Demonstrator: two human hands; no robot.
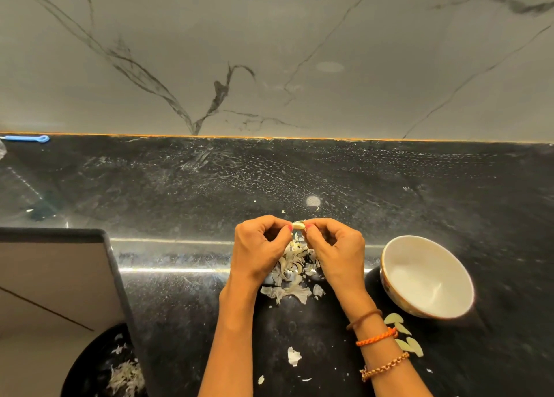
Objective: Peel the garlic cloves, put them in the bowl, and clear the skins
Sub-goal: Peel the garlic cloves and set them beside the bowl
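Garlic clove (298, 225): held above the counter, pinched between both hands at the fingertips.
Left hand (260, 248): fingers curled, pinching the clove's left end; clove at its 2 o'clock.
Right hand (337, 248): fingers curled, pinching the clove's right end; clove at its 10 o'clock.
Skins (292, 272): heaped on the black counter (180, 306) beneath the hands, at 6 o'clock from the clove.
Bowl (427, 276): white inside, at 3 o'clock of the right hand, near it.
Unpeeled cloves (403, 333): at 7 o'clock of the bowl, beside the right wrist.
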